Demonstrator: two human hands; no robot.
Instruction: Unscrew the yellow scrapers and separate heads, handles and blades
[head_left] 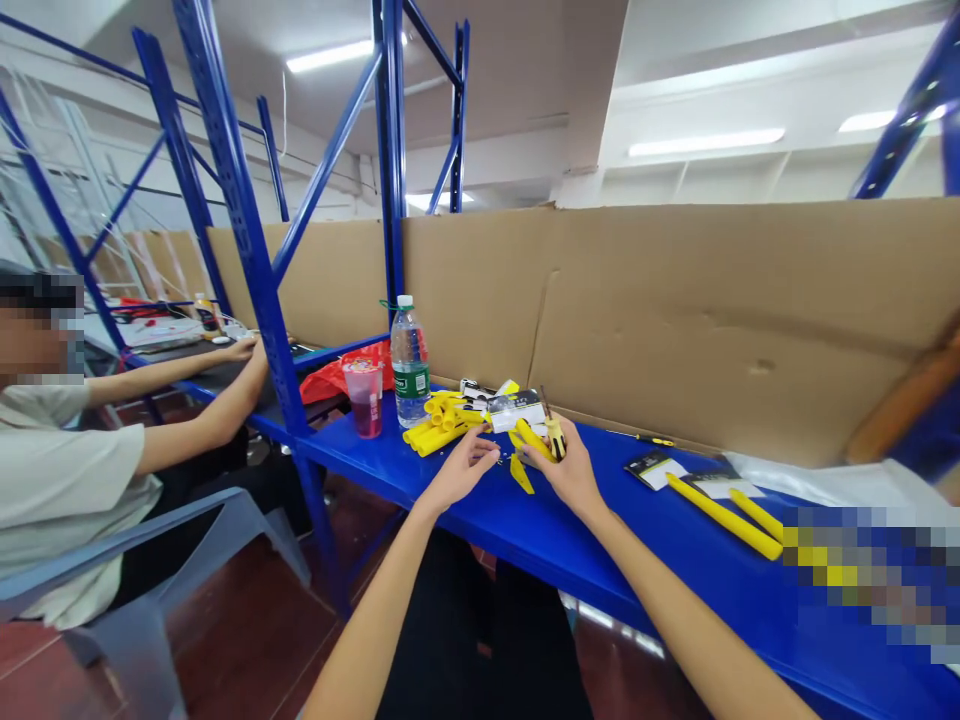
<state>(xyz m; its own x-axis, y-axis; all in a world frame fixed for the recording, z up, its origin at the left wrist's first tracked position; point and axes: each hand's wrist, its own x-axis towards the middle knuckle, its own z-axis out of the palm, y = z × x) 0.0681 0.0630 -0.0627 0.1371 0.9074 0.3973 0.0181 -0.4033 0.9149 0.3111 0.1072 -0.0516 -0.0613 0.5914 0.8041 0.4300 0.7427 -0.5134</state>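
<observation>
My right hand (574, 470) is closed around a screwdriver (556, 440) with a yellow and black handle, its shaft pointing up. The same fingers hold a yellow plastic tube-like piece (534, 438). Left of it, my left hand (463, 472) reaches over the blue tabletop with its fingers apart, near a few tiny parts, perhaps screws, too small to make out well. Between the hands, a flat yellow piece (521, 474) appears just below the right fingers; whether it is held or lies on the table I cannot tell. Yellow tubes (439, 430) are piled beyond my left hand.
A water bottle (409, 370) and a cup of red drink (364, 395) stand at the left. Rightward lie a thin screwdriver (652, 438), black-and-white packets (655, 468) and a yellow tube (724, 515). Cardboard (675, 320) walls the back. Another person sits left, beyond the blue post (244, 200).
</observation>
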